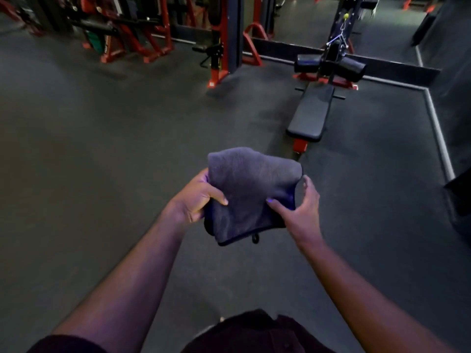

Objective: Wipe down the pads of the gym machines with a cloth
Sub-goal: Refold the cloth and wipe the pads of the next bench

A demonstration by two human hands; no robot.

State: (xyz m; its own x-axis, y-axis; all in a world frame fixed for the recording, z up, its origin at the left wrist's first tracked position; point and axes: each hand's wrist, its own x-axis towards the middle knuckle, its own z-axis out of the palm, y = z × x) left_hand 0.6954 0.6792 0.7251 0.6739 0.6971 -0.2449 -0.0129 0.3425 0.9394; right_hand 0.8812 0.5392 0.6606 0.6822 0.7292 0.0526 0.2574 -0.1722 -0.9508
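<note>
A folded grey cloth [251,192] with a dark edge hangs in front of me, held by both hands. My left hand [197,200] grips its left side, thumb on top. My right hand [302,207] pinches its right side between thumb and fingers. Ahead to the right stands a machine with a long black seat pad [312,112] on a red frame, and two black roller pads [353,68] above its far end. Neither hand is near the pads.
Dark rubber floor [102,149] lies all around. A red and black upright frame [224,42] stands ahead, with more red machines [122,29] at the back left. A raised grey kerb [439,138] runs along the right. A dark object [461,197] sits at the right edge.
</note>
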